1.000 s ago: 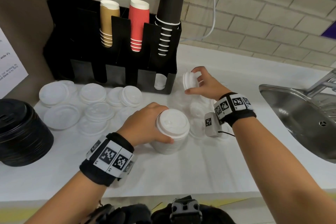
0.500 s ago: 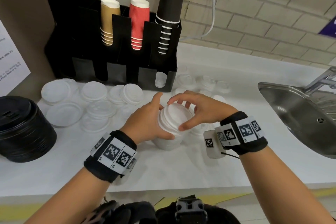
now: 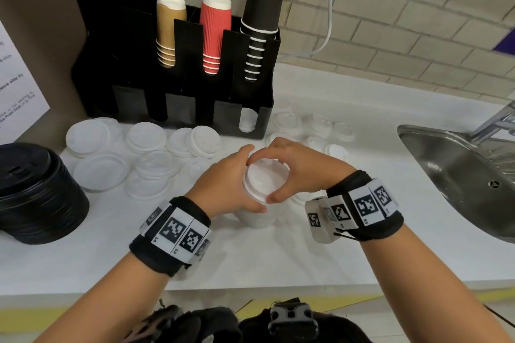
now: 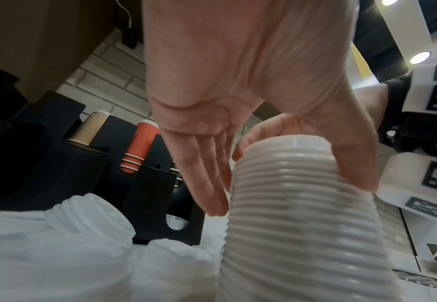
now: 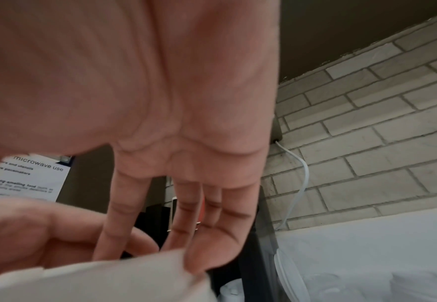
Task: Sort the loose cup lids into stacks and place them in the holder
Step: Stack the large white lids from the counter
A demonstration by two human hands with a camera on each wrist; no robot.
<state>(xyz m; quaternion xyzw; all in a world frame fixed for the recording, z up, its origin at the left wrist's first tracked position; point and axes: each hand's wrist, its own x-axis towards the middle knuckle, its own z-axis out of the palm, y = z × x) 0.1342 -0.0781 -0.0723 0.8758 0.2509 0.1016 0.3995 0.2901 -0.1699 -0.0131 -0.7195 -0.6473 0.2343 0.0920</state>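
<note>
Both hands' fingers (image 3: 274, 145) round lid stack (image 3: 264, 179)

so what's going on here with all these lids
A person is stacking white cup lids on the counter. The left hand grips the side of a tall lid stack, and the right hand curls over its top lid, fingertips on the rim. More loose lids lie by the black holder, which has cups in its upper slots and a few lids in one lower slot. The stack is not in the holder yet.
</note>
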